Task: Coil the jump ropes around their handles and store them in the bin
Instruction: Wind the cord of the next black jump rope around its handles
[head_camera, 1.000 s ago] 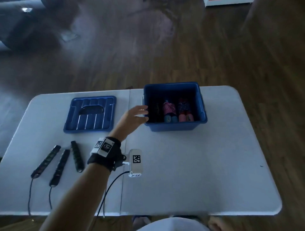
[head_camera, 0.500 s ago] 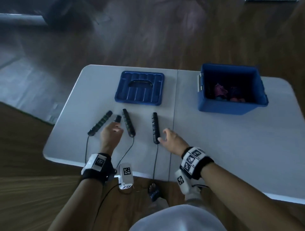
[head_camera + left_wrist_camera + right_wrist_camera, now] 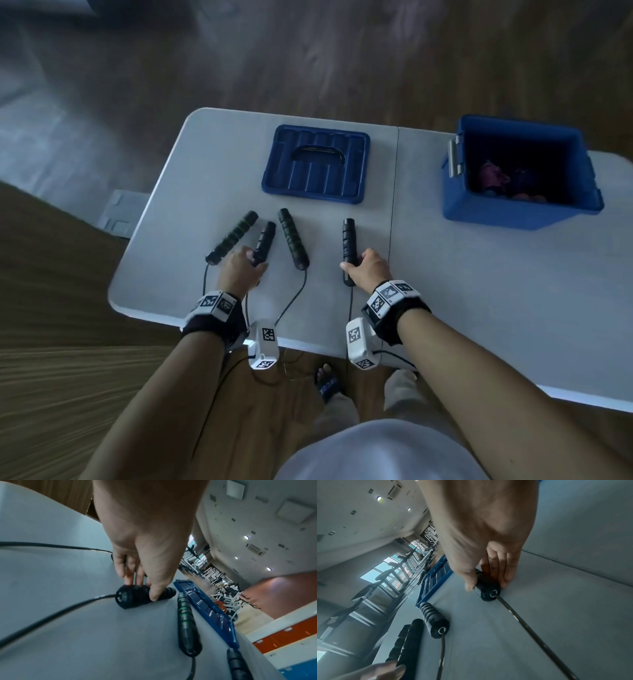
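On the pale grey folding desk (image 3: pixel 445 308), four black ribbed foam jump-rope handles lie in a loose row just nearer the person than the flat blue plastic lid (image 3: pixel 315 164), which rests upside-down with its dark carry handle showing. The left hand (image 3: pixel 241 270) grips the near end of the second handle from the left (image 3: pixel 265 240); in the left wrist view its thumb and fingers (image 3: pixel 154 592) are curled over the handle's cord end, pinching it against the desk. The right hand (image 3: pixel 368 270) grips the near end of the rightmost handle (image 3: pixel 348 236), to the right of the lid, with thumb on one side and fingers (image 3: pixel 508 577) clamped on the other, right where the thin black cord (image 3: pixel 522 622) leaves the handle. Between the two held handles lies a green-striped black handle (image 3: pixel 291 236), untouched, and left of the left hand lies another green-striped handle (image 3: pixel 233 236). Their cords trail over the desk's near edge. The open blue plastic bin (image 3: pixel 513 212) stands well to the right of the lid, holding dim pink and dark bundles I cannot make out clearly.
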